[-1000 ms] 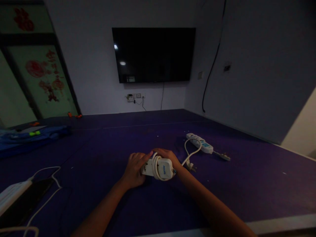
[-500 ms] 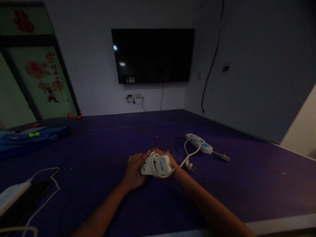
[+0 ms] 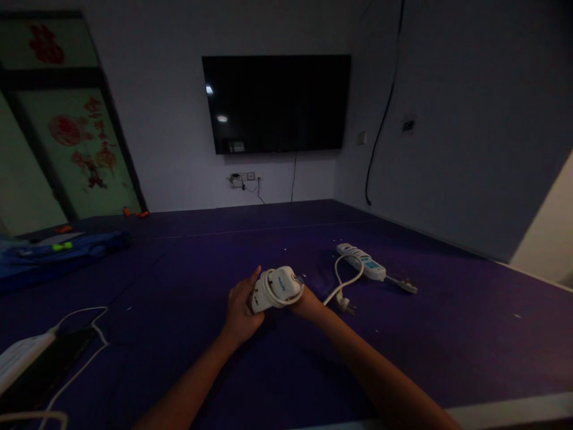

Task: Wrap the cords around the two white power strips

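A white power strip (image 3: 263, 298) with its cord wound around it is gripped at its left end by my left hand (image 3: 239, 307), thumb and fingers closed about it. Blue lettering shows on its near end, which tilts up to the right. My right hand (image 3: 307, 301) is behind that end, closed, its fingers mostly hidden by the strip. From beside my right wrist the loose cord (image 3: 353, 279) runs out in a loop on the purple surface, ending in a plug (image 3: 344, 303).
A second white power strip (image 3: 373, 267), cord wrapped, lies to the right with its plug (image 3: 408, 286). At left are a white device (image 3: 27, 349) with a white cable, a dark flat object (image 3: 58, 358) and blue cloth (image 3: 85, 248). A television (image 3: 277, 104) hangs on the far wall.
The held power strip has moved slightly up and left and tilted more. My right hand has gone from over its top to lower behind its right end.
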The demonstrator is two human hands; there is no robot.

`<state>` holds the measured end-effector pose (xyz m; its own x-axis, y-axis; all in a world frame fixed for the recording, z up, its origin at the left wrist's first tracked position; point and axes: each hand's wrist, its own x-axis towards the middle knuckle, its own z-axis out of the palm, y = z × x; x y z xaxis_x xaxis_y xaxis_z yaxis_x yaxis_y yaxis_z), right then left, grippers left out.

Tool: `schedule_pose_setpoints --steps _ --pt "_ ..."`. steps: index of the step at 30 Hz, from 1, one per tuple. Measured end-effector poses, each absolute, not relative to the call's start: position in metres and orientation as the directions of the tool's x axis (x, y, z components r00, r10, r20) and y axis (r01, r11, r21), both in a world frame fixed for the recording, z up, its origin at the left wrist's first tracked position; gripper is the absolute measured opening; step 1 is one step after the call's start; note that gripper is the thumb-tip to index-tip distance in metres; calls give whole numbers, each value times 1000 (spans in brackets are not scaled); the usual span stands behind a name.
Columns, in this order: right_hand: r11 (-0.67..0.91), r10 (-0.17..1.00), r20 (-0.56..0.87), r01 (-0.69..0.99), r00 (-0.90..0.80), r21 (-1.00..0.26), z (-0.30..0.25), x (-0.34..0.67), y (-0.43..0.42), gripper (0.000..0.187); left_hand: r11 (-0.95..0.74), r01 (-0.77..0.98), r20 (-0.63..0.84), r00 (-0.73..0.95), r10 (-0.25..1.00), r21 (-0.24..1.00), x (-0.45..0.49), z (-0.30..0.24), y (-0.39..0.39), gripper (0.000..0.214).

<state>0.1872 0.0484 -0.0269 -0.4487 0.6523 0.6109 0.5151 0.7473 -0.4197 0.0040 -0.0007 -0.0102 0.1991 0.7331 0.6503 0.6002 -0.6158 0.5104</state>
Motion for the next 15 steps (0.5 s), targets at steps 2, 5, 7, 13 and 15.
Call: schedule_pose_setpoints --steps 2,5,7,13,15 --pt "693 702 531 627 -474 -356 -19 187 41 27 -583 573 642 123 756 576 2 -9 5 92" --pt "575 792 347 806 -503 -143 -7 184 29 26 -484 470 571 -54 819 739 -3 -8 14 91" --pt "576 788 296 816 -540 -48 -2 180 22 20 -407 389 498 -167 851 826 -8 -9 20 89" --pt "647 723 349 761 -597 -38 5 171 17 20 -288 436 443 -313 840 853 -19 -14 27 87" --pt "647 717 365 761 -594 -32 6 172 18 22 -261 543 483 -318 816 798 -21 -15 27 85"
